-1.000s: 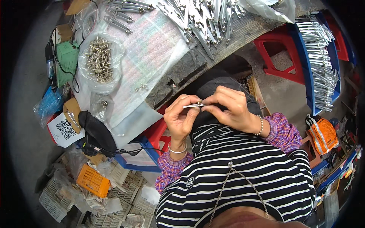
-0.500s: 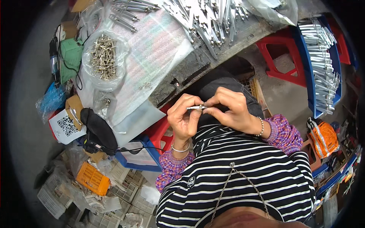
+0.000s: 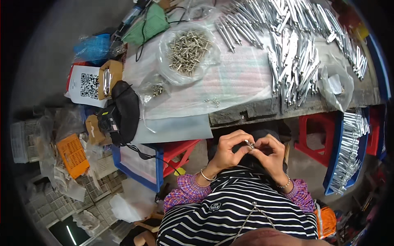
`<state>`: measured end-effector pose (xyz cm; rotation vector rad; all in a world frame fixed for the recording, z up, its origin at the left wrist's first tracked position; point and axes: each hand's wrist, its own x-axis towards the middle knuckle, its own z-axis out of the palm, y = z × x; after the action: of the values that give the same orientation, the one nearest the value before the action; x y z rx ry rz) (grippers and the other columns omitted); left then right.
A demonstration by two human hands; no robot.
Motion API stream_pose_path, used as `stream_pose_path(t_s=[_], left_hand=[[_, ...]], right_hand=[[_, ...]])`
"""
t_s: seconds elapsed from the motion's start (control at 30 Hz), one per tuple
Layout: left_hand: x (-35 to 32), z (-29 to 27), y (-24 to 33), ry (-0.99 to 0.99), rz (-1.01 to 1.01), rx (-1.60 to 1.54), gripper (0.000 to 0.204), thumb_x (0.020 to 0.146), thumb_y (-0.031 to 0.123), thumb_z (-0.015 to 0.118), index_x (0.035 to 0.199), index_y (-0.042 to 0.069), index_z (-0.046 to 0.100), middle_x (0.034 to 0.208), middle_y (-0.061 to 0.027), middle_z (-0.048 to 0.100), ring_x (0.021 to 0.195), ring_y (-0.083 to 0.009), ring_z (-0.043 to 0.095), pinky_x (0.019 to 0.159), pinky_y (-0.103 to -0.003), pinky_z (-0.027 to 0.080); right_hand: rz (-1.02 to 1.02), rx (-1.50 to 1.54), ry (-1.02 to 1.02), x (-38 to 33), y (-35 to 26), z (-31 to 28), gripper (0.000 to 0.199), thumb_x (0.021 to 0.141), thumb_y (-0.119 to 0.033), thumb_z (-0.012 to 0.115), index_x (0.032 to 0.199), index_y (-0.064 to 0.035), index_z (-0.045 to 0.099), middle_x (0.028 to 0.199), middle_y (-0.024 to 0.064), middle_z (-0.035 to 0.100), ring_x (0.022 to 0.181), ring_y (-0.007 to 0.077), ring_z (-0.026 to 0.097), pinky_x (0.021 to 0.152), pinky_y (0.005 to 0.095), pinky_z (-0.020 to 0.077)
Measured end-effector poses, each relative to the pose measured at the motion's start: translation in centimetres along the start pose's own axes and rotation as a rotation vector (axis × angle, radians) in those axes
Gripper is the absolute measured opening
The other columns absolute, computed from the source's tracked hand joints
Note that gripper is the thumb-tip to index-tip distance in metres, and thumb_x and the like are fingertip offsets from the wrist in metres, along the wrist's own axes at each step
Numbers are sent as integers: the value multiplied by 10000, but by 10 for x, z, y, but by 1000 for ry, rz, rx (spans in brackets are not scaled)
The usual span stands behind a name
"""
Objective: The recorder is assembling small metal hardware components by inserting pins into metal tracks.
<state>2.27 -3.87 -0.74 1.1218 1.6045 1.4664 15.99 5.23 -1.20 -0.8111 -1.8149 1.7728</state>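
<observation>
Both hands pinching one small metal piece (image 3: 249, 144) over lap, just below table's near edge (image 3: 246, 117). Left hand (image 3: 227, 151) fingertips on one end, right hand (image 3: 269, 152) on other. Best kept steady, ends aligned, light pinch, no slip. Bag of pins (image 3: 186, 51) at table's far-left area.

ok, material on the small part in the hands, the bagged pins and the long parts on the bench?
Small part: bright metal by its glint; too small to say more.
Bagged pins: dull grey-yellow metal, possibly plated, in clear plastic film.
Long parts: shiny silver metal, polished or plated, with strong highlights.
</observation>
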Motion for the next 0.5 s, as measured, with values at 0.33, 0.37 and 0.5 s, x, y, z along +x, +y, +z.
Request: stream_pose_path(t_s=[0.33, 0.37, 0.5], left_hand=[[-13, -22, 3, 151, -95, -517, 155, 859, 106, 582, 920, -31, 546, 855, -154, 626, 787, -195, 603, 761, -297, 469], [-15, -28, 7, 158, -113, -558, 150, 864, 110, 575, 930, -18, 535, 847, -161, 635, 774, -200, 612, 767, -301, 475], [-20, -47, 5, 149, -116, -557, 174, 866, 146, 582, 913, -11, 524, 783, -161, 642, 716, -198, 618, 712, -293, 482]], right_hand=[[-205, -122, -288, 32, -27, -1, 205, 681, -47, 743, 830, 16, 617, 794, 87, 612, 699, 174, 603, 613, 262, 462], [-211, -118, -323, 40, -35, -3, 194, 698, -48, 725, 849, 10, 619, 802, 101, 612, 694, 205, 606, 627, 276, 466], [-251, -402, -343, 80, -66, 1, 197, 741, 24, 657, 932, 6, 611, 862, 98, 613, 730, 187, 618, 628, 247, 501]])
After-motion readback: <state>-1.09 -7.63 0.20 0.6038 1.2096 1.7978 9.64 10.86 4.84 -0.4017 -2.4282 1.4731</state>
